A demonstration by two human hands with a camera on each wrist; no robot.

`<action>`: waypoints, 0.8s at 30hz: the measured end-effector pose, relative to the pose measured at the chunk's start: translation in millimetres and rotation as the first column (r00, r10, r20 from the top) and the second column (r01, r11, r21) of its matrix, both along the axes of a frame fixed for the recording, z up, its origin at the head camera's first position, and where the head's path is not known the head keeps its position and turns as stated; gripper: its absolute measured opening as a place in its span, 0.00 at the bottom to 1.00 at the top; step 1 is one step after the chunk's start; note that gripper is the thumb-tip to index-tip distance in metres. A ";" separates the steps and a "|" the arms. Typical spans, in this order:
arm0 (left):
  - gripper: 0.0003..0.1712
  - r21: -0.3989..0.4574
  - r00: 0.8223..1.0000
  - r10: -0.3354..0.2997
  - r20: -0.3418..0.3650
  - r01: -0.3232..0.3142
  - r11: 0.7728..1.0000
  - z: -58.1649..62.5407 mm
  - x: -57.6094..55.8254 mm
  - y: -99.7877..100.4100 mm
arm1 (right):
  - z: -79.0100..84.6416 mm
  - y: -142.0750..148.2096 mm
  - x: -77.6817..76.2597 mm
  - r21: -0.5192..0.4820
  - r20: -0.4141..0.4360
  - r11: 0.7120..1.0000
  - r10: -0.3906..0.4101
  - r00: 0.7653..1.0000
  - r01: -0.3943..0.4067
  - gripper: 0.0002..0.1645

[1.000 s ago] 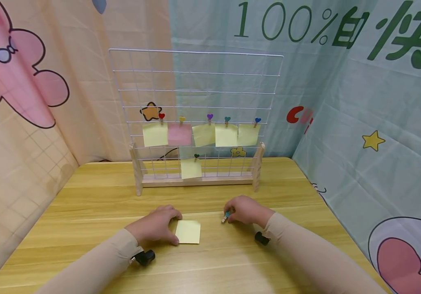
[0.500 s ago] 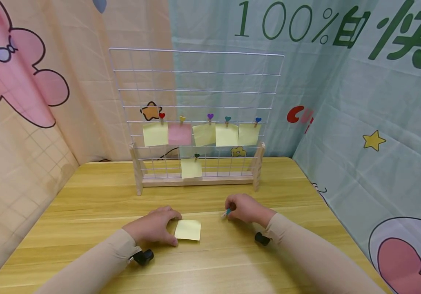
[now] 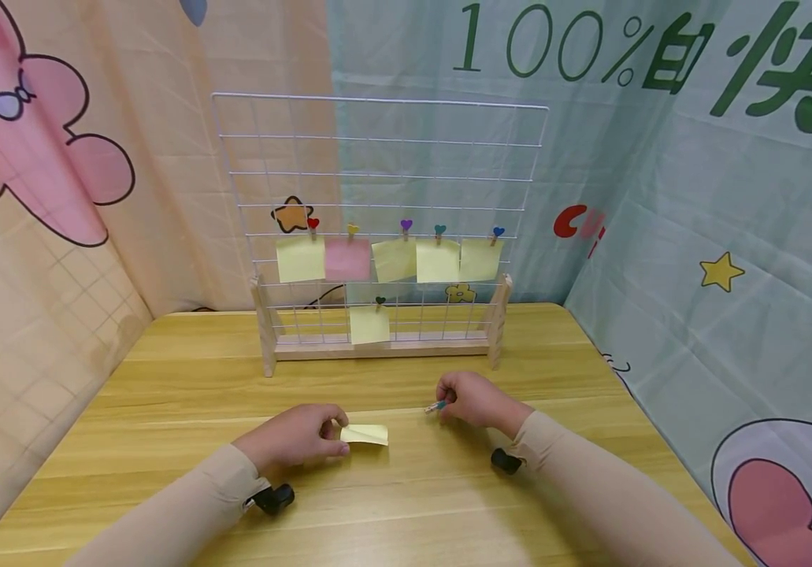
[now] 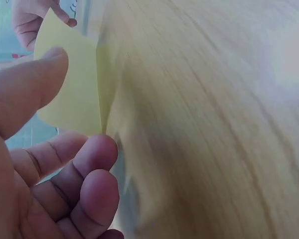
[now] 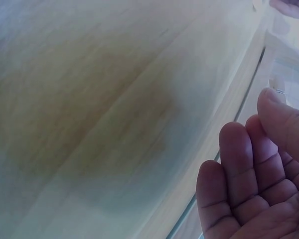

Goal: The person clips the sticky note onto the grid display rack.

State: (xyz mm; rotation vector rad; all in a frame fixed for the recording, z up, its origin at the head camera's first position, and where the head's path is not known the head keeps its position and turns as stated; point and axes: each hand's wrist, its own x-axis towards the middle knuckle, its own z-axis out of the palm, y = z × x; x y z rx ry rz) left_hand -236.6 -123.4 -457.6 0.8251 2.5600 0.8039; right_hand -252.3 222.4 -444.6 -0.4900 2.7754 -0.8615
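Note:
At the left edge of a yellow sticky note [image 3: 366, 434], my left hand [image 3: 295, 433] pinches the paper between thumb and fingers. In the left wrist view the thumb [image 4: 52, 74] lies over the note's face and the paper bends along a crease. My right hand [image 3: 478, 400] holds a small clothespin [image 3: 435, 407] with a bluish top at its fingertips, to the right of the note. Only the wooden tip of that clothespin [image 5: 276, 89] shows past the thumb in the right wrist view.
Behind the hands stands a white wire grid rack [image 3: 377, 173] on a wooden base [image 3: 380, 350]. Several notes hang on it by heart-topped clips: a pink note [image 3: 347, 260] among yellow ones, and one yellow note [image 3: 369, 325] lower down. Printed curtains [image 3: 732, 197] enclose the table [image 3: 186, 354].
My left hand has lifted the near side of the note off the table, so it now shows foreshortened. My right hand has turned the clothespin slightly in its fingertips, pointing more to the left.

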 end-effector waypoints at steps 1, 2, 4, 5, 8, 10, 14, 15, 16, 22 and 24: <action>0.25 0.000 1.000 0.003 -0.001 -0.003 1.000 0.4 0.3 0.2 | -0.7 0.2 -0.1 0.000 -0.006 1.000 0.000 1.000 0.000 0.12; 0.25 0.002 1.000 0.006 0.002 -0.006 1.000 0.4 0.6 0.5 | -1.1 0.4 -0.4 -0.002 -0.009 1.000 0.001 1.000 -0.001 0.12; 0.25 0.006 1.000 0.012 0.010 -0.012 1.000 0.3 1.1 0.9 | -1.3 0.5 -0.6 -0.004 -0.012 1.000 -0.002 1.000 0.002 0.12; 0.25 0.010 1.000 0.012 0.015 -0.013 1.000 0.5 1.4 1.2 | -1.0 0.6 -0.7 -0.001 -0.017 1.000 0.000 1.000 0.000 0.12; 0.25 0.031 0.999 0.021 0.038 -0.022 0.999 1.1 2.4 1.9 | -0.4 1.0 -1.3 0.001 -0.023 1.000 0.007 1.000 -0.007 0.13; 0.24 0.048 0.998 0.030 0.049 -0.033 0.998 1.9 3.8 2.4 | -0.1 1.4 -1.4 -0.001 -0.021 1.000 0.008 1.000 -0.008 0.13; 0.23 0.074 0.998 0.048 0.052 -0.052 0.996 3.8 6.5 3.7 | -0.2 1.7 -1.0 -0.014 -0.013 1.000 0.002 1.000 -0.003 0.13; 0.22 0.078 0.998 0.050 0.050 -0.053 0.996 4.1 7.1 4.2 | -0.1 1.6 -0.9 -0.014 -0.012 1.000 0.000 1.000 0.000 0.13; 0.22 0.081 0.998 0.050 0.049 -0.054 0.995 4.4 7.3 4.5 | 0.1 1.6 -0.7 -0.013 -0.014 1.000 0.001 1.000 -0.001 0.13; 0.17 0.100 0.999 0.039 0.034 -0.042 0.994 4.3 8.0 5.4 | -1.5 2.5 -1.4 0.010 -0.025 1.000 0.012 1.000 -0.012 0.12; 0.16 0.100 0.999 0.038 0.023 -0.040 0.994 4.1 7.8 5.3 | -2.4 2.9 -1.9 0.018 -0.030 1.000 0.016 0.999 -0.016 0.12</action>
